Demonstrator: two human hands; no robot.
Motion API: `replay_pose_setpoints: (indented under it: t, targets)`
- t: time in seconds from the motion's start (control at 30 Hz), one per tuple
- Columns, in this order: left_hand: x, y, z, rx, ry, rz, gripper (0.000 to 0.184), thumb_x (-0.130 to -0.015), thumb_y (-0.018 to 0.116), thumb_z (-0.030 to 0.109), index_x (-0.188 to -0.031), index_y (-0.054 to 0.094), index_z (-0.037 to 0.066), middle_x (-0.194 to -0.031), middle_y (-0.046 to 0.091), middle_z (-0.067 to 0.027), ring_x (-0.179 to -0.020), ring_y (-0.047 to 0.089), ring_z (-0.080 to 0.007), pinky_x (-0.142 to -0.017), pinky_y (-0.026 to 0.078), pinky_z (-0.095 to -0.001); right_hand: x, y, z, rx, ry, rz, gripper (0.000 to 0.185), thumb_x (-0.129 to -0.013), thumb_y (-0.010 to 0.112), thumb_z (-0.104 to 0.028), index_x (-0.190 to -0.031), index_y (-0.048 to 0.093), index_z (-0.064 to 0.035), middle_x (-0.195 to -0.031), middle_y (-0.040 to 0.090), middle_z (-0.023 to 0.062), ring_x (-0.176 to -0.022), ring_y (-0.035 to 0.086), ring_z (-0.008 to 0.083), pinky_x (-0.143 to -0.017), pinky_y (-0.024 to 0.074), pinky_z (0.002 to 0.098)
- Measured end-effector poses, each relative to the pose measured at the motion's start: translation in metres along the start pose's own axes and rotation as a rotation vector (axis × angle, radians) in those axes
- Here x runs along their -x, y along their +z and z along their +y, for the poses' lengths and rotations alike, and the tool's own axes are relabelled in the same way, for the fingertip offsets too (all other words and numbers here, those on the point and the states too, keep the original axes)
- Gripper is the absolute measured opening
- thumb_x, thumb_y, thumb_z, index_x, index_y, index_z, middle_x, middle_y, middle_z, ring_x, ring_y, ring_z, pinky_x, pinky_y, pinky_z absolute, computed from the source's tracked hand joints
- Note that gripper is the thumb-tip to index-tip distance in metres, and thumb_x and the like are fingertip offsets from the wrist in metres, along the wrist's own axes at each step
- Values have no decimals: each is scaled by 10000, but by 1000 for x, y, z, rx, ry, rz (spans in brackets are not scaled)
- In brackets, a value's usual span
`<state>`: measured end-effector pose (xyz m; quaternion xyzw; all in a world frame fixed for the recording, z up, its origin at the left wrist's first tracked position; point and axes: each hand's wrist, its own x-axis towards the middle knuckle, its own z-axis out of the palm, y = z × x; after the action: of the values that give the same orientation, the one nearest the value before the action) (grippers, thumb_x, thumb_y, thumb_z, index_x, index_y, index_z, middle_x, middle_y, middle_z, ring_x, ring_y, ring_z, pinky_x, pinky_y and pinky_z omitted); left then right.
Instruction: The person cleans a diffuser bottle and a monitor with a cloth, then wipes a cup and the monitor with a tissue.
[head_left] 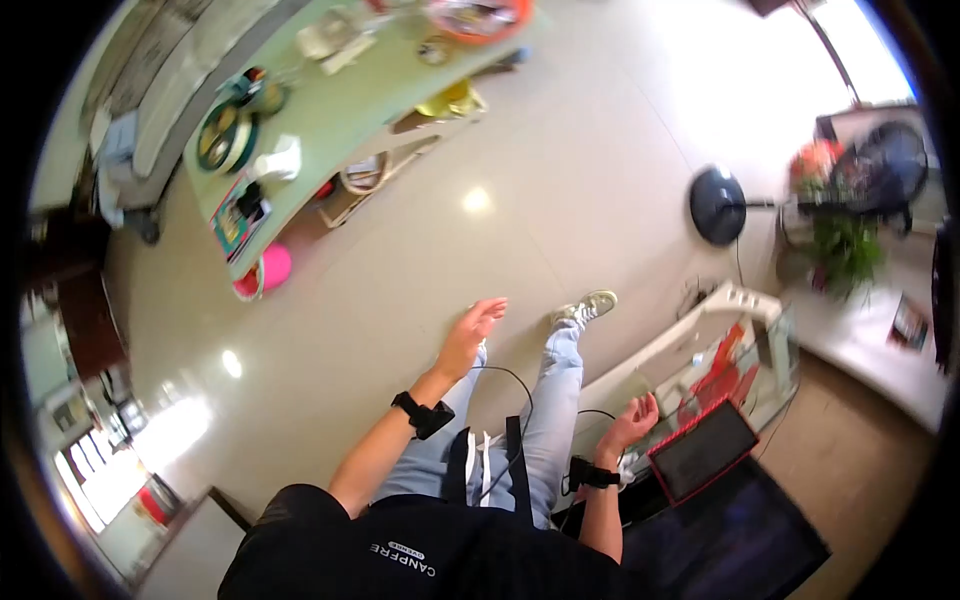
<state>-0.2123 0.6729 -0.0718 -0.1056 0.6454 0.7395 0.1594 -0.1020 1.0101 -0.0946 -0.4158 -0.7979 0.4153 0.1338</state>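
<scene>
My left hand (470, 335) is held out over the floor in front of my legs, its fingers extended and nothing in it. Over on the right, my right hand (630, 425) hovers beside a red-edged dark panel (704, 450), its fingers slightly curled and apart, holding nothing visible. Both wrists wear black straps with small devices. A thin black cable runs across my light blue jeans (550, 420).
A long green table (330, 110) with dishes and papers stands at the upper left, a pink bin (270, 270) by its corner. A glass-sided stand (770, 350), a large dark screen (740, 530) and a black fan (880, 165) are on the right.
</scene>
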Motion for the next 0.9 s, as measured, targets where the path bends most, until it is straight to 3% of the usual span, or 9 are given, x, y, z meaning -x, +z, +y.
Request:
replay_pose_setpoints:
  t: [0.13, 0.27, 0.43, 0.67, 0.73, 0.9]
  targets:
    - [46, -91, 18, 91, 53, 309, 536, -983, 438, 388, -1305, 502, -35, -1220, 601, -149, -1122, 582, -216, -1035, 397, -361, 22, 76, -110, -129, -172, -401, 260, -907, 572, -36, -1165, 565, -5, -1109, 569, 73, -1020, 566, 166, -911, 456, 316]
    - [69, -164, -3, 106, 25, 508, 520, -991, 447, 397, -1317, 503, -5, -1203, 606, -148, -1111, 576, -204, -1026, 398, -373, 62, 158, -168, -180, -298, -673, 207, -901, 554, 21, -1104, 588, -3, -1047, 602, 59, -924, 598, 145, -847, 479, 280]
    - [61, -232, -10, 124, -18, 668, 517, -993, 472, 408, -1340, 488, 26, -1212, 598, -156, -1113, 575, -221, -1029, 408, -387, 120, 252, -208, -184, -284, -944, 171, -897, 546, 53, -1049, 601, -3, -1013, 614, 54, -900, 612, 136, -812, 490, 273]
    - [-26, -330, -50, 105, -114, 983, 491, -943, 628, 155, -1375, 418, 50, -1244, 578, -161, -1104, 588, -221, -974, 460, -350, 149, 385, -247, -156, -195, -1202, 133, -900, 576, 29, -1020, 628, 7, -947, 656, 53, -848, 610, 124, -792, 484, 261]
    - [-62, -370, -53, 74, -113, 1094, 543, -917, 662, 127, -1382, 392, 54, -1216, 585, -162, -1111, 586, -235, -965, 467, -350, 149, 422, -267, -125, -162, -1265, 137, -897, 586, 20, -1027, 631, 8, -931, 659, 50, -846, 606, 122, -788, 482, 257]
    - [-145, -456, -42, 50, -9, 1259, 695, -859, 730, 167, -1409, 325, 36, -1339, 486, -183, -1200, 523, -256, -975, 458, -375, 158, 517, -334, -13, -269, -1440, 121, -926, 587, -32, -1033, 621, 13, -930, 652, 37, -826, 589, 92, -772, 485, 249]
